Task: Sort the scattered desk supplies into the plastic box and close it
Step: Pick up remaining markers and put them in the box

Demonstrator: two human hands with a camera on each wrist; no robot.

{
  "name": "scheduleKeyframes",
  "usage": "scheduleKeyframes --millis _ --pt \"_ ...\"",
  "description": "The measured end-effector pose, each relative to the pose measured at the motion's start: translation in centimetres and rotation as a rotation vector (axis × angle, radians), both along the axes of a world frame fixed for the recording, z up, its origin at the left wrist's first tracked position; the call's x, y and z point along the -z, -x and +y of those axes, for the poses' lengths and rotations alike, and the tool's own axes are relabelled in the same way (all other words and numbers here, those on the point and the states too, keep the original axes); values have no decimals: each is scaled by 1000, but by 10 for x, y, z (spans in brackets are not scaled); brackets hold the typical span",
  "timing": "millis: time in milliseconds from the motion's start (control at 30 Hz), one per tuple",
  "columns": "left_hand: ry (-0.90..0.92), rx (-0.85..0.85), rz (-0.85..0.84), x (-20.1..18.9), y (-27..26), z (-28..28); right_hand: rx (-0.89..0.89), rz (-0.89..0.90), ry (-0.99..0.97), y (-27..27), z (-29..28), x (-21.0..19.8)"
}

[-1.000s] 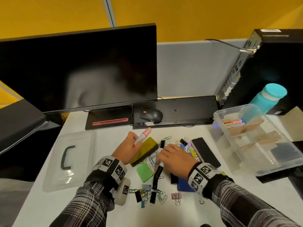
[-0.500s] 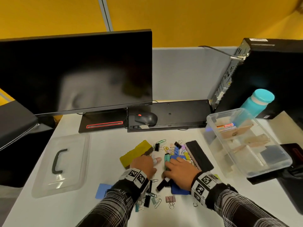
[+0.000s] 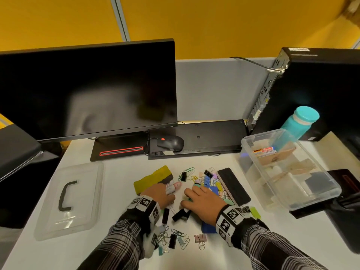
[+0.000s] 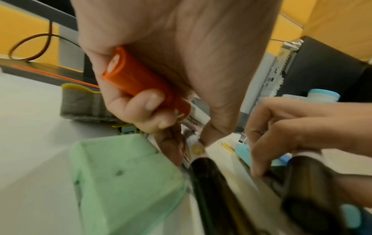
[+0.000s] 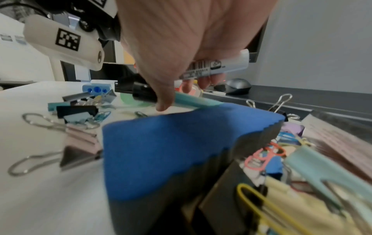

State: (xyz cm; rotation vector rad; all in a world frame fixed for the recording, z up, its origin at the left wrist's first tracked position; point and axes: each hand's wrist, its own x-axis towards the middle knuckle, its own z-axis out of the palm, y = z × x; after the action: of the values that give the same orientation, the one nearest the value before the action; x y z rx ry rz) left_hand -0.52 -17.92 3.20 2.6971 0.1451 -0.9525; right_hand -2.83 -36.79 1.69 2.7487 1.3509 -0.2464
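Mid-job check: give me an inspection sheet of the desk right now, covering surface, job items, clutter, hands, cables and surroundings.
Surface: white desk, supplies scattered at centre.
Job's things: plastic box open at right; its lid lies apart at left; yellow eraser, black eraser, blue eraser and clips still out.
Clutter: teal bottle behind the box.
Grippers: left hand grips an orange-capped marker; right hand grips a white marker.
Cables: mouse cord by the monitor.
Surroundings: computer tower, yellow wall.

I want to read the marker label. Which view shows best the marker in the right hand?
The right wrist view: the white marker fills it, barcode visible. The head view hides it under the right hand. The left wrist view shows no label, only blurred dark barrels.
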Motion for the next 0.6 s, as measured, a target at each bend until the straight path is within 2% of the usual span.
scheduleKeyframes --millis 133,267,367,500,600 --pt "172 -64 -40 -6 -7 7 159 -32 -186 -7 -18 -23" --pt "268 -33 -79 -19 -12 5 465 47 -350 -21 -50 -68" --pt "365 -18 -109 -25 -15 -1 630 8 -445 -38 -90 -99" --pt "400 -26 -148 -27 -17 -11 798 -67 -422 -62 -146 -117" --pt "493 -107 -107 -22 -14 -18 887 -75 -292 -81 -177 -114"
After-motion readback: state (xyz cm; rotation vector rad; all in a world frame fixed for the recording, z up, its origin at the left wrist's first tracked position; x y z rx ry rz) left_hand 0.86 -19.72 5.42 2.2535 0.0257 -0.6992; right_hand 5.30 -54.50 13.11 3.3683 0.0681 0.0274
